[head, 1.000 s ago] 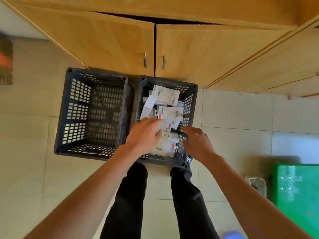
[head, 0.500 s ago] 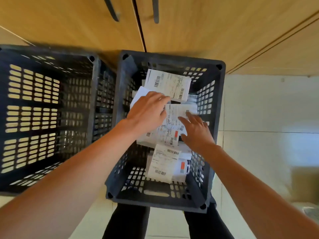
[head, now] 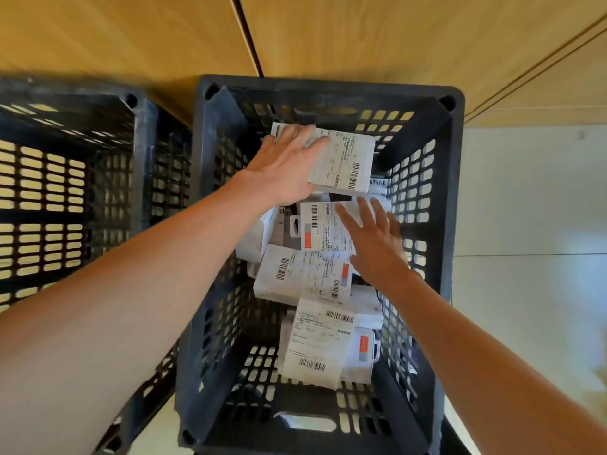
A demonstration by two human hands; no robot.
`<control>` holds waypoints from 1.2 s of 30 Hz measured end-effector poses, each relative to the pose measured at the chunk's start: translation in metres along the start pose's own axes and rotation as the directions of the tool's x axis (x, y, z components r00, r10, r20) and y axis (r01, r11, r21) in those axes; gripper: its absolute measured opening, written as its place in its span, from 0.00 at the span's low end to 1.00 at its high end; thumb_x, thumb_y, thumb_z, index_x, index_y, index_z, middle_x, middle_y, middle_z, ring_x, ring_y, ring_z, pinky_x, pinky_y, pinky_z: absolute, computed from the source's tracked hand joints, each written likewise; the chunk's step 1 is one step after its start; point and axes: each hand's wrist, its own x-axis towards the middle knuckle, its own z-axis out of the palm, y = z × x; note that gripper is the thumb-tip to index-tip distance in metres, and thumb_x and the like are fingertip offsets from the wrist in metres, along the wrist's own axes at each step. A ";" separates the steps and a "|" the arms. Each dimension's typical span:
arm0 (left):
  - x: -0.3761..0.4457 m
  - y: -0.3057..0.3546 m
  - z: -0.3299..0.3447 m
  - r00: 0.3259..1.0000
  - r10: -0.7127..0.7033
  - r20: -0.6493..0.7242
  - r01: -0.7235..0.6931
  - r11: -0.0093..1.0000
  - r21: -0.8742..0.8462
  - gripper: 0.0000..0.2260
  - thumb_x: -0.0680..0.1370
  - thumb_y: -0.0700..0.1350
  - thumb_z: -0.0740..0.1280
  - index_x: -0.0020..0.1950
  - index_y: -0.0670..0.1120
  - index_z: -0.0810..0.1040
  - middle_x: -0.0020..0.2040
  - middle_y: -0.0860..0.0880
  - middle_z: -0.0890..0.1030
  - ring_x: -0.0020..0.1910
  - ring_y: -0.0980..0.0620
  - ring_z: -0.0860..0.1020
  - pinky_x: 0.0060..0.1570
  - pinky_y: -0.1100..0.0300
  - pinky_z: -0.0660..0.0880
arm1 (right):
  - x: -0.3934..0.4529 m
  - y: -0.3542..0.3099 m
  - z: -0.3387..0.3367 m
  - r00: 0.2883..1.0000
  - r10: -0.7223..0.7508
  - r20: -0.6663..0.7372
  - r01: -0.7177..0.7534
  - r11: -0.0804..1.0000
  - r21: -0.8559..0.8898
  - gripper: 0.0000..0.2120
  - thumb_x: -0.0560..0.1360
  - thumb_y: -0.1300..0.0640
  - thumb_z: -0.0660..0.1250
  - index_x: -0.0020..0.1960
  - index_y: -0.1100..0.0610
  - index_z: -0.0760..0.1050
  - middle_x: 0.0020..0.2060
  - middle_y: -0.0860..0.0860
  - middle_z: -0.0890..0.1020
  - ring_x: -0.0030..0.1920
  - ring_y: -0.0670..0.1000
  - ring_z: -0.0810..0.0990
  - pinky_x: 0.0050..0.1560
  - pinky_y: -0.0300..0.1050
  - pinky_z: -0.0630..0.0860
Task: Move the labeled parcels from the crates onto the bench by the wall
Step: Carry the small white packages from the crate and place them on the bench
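Head view, looking down into two dark slatted crates on a pale tiled floor [head: 525, 290]. Nearest the viewer, inside the right crate [head: 450, 198], a white parcel [head: 315, 346] lies flat on the crate bottom, its label with barcodes facing up; it is well apart from both hands. Just beyond it a second labeled parcel [head: 305, 274] rests partly over the first. The right hand [head: 374, 244] lies at this parcel's right edge, fingers straight and spread, palm down, the fingertips resting on a third parcel [head: 323, 226] with an orange mark; it grips nothing. Farther on, the left hand [head: 285, 169] covers the left half of the farthest parcel [head: 345, 162], which lies tilted toward the crate's far wall. The fingers are laid flat over its top edge; whether the thumb curls beneath the parcel cannot be told. All parcels are inside the right crate. The left crate [head: 138, 152] stands just beside the right one, their walls close together. Behind both crates stand wooden cabinet doors [head: 361, 37], divided by a dark vertical gap.
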 end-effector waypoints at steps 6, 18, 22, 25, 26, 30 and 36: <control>0.017 -0.005 0.014 0.996 0.018 -0.085 -0.014 0.999 0.044 0.49 0.70 0.58 0.76 0.82 0.47 0.51 0.73 0.42 0.61 0.71 0.41 0.61 0.70 0.38 0.64 | 0.012 0.000 0.011 0.999 0.039 0.014 -0.039 0.999 -0.034 0.53 0.73 0.63 0.73 0.81 0.45 0.39 0.80 0.58 0.46 0.81 0.61 0.41 0.75 0.64 0.36; 0.011 -0.002 0.018 0.993 0.064 -0.099 -0.058 0.997 0.060 0.49 0.65 0.58 0.79 0.78 0.46 0.58 0.69 0.43 0.66 0.70 0.41 0.65 0.74 0.33 0.54 | -0.003 -0.009 0.014 0.998 0.048 -0.047 -0.046 0.998 0.045 0.49 0.65 0.47 0.81 0.79 0.48 0.58 0.69 0.60 0.64 0.72 0.64 0.59 0.76 0.68 0.56; -0.004 -0.001 0.004 0.977 0.075 -0.198 -0.061 0.995 0.078 0.47 0.65 0.59 0.78 0.77 0.46 0.60 0.67 0.41 0.67 0.68 0.40 0.66 0.76 0.35 0.53 | -0.017 -0.017 -0.009 0.989 0.135 -0.062 -0.122 0.976 0.180 0.46 0.67 0.49 0.78 0.78 0.45 0.57 0.70 0.56 0.60 0.71 0.62 0.57 0.70 0.62 0.69; -0.024 0.000 -0.012 0.957 0.066 -0.284 -0.040 0.994 0.097 0.47 0.65 0.62 0.76 0.76 0.45 0.62 0.66 0.41 0.69 0.64 0.40 0.68 0.72 0.38 0.61 | -0.030 -0.029 -0.032 0.984 0.168 -0.059 -0.151 0.962 0.226 0.46 0.69 0.47 0.76 0.78 0.42 0.52 0.68 0.55 0.59 0.70 0.60 0.56 0.70 0.60 0.69; -0.032 0.001 -0.020 0.955 0.050 -0.294 -0.024 0.996 0.089 0.47 0.65 0.63 0.76 0.77 0.45 0.61 0.66 0.40 0.69 0.63 0.40 0.68 0.71 0.40 0.63 | -0.037 -0.034 -0.040 0.981 0.185 -0.060 -0.163 0.951 0.262 0.45 0.68 0.47 0.75 0.77 0.41 0.52 0.68 0.54 0.59 0.69 0.59 0.57 0.67 0.60 0.73; -0.074 0.003 -0.058 0.949 -0.029 -0.315 0.051 0.997 0.063 0.47 0.66 0.65 0.74 0.78 0.48 0.60 0.67 0.41 0.68 0.63 0.40 0.68 0.66 0.43 0.66 | -0.075 -0.055 -0.070 0.966 0.246 -0.080 -0.208 0.922 0.327 0.46 0.67 0.43 0.76 0.77 0.41 0.52 0.68 0.55 0.61 0.67 0.58 0.63 0.60 0.58 0.78; -0.162 0.008 -0.125 0.940 -0.159 -0.302 0.151 0.987 -0.050 0.44 0.66 0.73 0.65 0.76 0.51 0.63 0.64 0.42 0.70 0.61 0.40 0.69 0.60 0.42 0.68 | -0.142 -0.087 -0.135 0.922 0.379 -0.074 -0.338 0.884 0.323 0.47 0.67 0.35 0.72 0.78 0.41 0.50 0.69 0.54 0.62 0.66 0.59 0.64 0.68 0.60 0.69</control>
